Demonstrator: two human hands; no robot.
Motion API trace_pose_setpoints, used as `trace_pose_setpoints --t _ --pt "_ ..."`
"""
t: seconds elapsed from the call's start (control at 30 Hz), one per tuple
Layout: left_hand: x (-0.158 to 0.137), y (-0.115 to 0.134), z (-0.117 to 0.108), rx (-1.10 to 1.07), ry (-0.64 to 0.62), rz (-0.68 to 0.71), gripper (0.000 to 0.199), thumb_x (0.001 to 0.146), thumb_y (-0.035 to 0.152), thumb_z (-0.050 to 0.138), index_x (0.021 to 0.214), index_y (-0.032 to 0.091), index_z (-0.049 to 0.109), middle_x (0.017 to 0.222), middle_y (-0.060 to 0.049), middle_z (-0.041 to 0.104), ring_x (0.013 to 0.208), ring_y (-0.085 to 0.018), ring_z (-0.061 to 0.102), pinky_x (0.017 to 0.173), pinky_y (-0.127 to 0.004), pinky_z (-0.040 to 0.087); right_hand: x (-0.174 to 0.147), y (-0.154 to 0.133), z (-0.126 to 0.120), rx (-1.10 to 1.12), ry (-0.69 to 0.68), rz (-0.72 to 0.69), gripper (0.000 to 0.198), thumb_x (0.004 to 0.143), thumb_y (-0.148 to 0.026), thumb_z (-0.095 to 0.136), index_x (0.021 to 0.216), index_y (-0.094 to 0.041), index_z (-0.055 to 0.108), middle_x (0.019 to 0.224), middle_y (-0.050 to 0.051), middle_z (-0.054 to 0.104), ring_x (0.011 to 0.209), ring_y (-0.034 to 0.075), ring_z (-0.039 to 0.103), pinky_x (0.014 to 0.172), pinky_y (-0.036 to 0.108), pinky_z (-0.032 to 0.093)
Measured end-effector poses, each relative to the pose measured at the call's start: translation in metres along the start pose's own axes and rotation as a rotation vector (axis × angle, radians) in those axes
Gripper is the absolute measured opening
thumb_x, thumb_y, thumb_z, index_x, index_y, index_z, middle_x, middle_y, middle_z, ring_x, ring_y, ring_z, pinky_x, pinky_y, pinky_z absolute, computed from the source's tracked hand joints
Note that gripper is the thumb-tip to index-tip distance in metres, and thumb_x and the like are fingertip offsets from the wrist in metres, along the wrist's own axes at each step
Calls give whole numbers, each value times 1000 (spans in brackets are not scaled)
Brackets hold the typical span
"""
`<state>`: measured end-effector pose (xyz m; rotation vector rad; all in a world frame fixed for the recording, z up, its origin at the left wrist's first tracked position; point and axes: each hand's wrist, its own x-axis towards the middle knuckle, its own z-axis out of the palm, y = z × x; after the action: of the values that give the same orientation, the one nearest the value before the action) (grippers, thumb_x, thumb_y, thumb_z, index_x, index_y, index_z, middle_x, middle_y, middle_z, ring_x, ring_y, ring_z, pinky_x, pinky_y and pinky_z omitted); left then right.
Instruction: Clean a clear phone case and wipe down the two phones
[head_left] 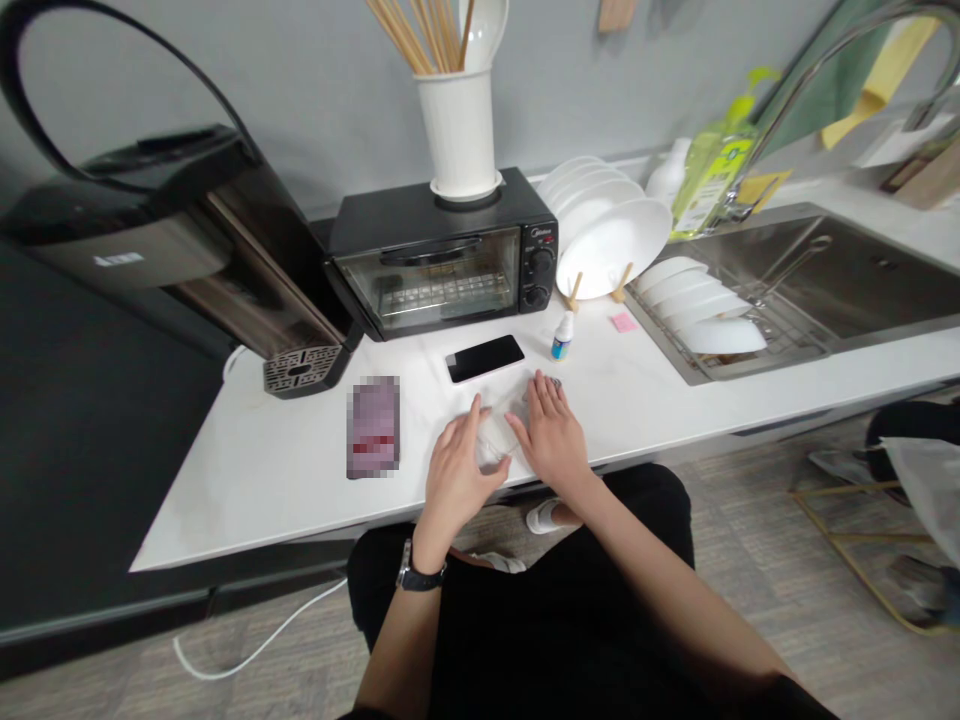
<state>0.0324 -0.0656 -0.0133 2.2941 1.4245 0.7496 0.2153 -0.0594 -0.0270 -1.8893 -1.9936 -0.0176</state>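
On the white counter, close to its front edge, lies a clear, see-through plastic piece (495, 435); its exact kind cannot be made out. My left hand (459, 465) rests at its left side, thumb and fingers spread apart around it. My right hand (553, 435) lies rather flat at its right, thumb apart and reaching toward the piece. A small dark detail shows by the right fingertips, too small to name. Just beyond the hands are a phone (486, 358) with a dark screen and a small white bottle (562, 337) with a blue label, standing upright.
A blurred-out purple item (373, 427) lies to the left, near a black drink machine (300, 368). Behind stand a toaster oven (442, 270), a utensil holder (459, 130) and racked plates (615, 245). Bowls (724, 330) sit by the sink (862, 290); a pink note (623, 322) lies nearby.
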Motion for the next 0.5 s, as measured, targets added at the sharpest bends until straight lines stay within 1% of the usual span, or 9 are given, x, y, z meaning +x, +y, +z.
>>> trace_pose_setpoints --t 0.07,0.13,0.23,0.27,0.3,0.33,0.4,0.43,0.5 --pt "-1 -1 0 -9 3 2 108 88 27 79 176 28 16 156 -9 67 142 -34 62 124 -53 54 3 -15 4 17 5 -7 72 113 -54 38 163 -3 50 171 26 44 161 40 44 132 56 42" --pt "-2 -3 1 -25 -1 -2 110 86 24 77 176 28 14 158 -9 66 144 -34 62 124 -53 54 1 -26 5 48 13 -52 69 113 -54 39 163 -8 53 169 24 49 159 38 47 131 54 44" --pt "-4 -7 2 -37 -6 -17 110 85 17 71 177 25 12 159 -10 65 146 -33 60 125 -51 53 -10 -37 1 104 -4 -166 67 115 -50 38 160 -3 53 167 25 52 157 37 50 129 53 48" --pt "-5 -9 2 -36 0 -20 108 85 14 68 177 24 12 158 -11 65 146 -33 61 125 -49 53 -16 -38 -2 120 -28 -215 66 115 -48 38 160 -2 52 167 25 51 158 36 50 129 52 48" --pt "-6 -10 2 -37 7 -18 106 86 11 65 177 22 13 157 -12 66 146 -32 61 125 -48 53 -21 -38 -6 134 -58 -264 65 115 -47 38 161 -3 51 168 23 50 158 34 49 130 51 47" --pt "-6 -10 1 -42 12 -9 105 86 10 62 177 21 13 157 -13 66 146 -32 62 125 -47 53 -26 -37 -11 148 -91 -308 63 115 -46 40 164 -8 50 170 20 48 159 31 48 131 50 46" --pt "-7 -11 1 -60 2 20 106 86 10 63 178 23 11 158 -13 65 146 -32 62 126 -49 53 -34 -32 -22 177 -145 -383 60 113 -46 47 167 -22 47 171 9 47 160 27 46 132 49 47" --pt "-7 -10 0 -70 -8 28 109 86 12 65 178 25 9 159 -12 64 146 -33 61 125 -51 53 -37 -28 -27 190 -160 -412 59 111 -45 51 168 -29 47 170 5 47 160 26 46 131 48 47" --pt "-7 -9 0 -76 -19 16 113 85 15 71 178 28 8 160 -11 63 146 -34 61 125 -54 53 -41 -19 -35 211 -172 -451 58 108 -42 59 166 -39 49 169 -1 48 158 24 48 130 46 49"
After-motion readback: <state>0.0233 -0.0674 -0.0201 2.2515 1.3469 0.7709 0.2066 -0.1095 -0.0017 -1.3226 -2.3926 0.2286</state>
